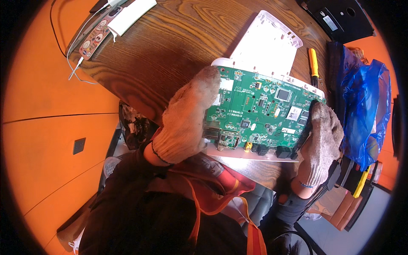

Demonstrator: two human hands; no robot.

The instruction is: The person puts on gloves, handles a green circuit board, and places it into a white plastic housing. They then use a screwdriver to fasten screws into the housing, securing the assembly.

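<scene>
A green circuit board [263,117] with chips and several ports along its near edge is held up over the near side of the table. White plastic casing shows along its far edge. My left hand [189,110], in a pale knitted glove, grips the board's left end. Around the right end is my right hand [321,138], gloved alike and closed on it. The fingers under the board are hidden. Beyond the board lies a white plastic cover [267,44], partly covered by it. A screwdriver [313,63] with a yellow handle lies right of that cover.
The wooden table [182,38] spreads ahead. At its far left are a phone [100,34] in a patterned case, a white block [131,17] and cables. A black device [340,19] stands far right, near a blue plastic bag [367,110]. An orange wall [38,85] rises on the left.
</scene>
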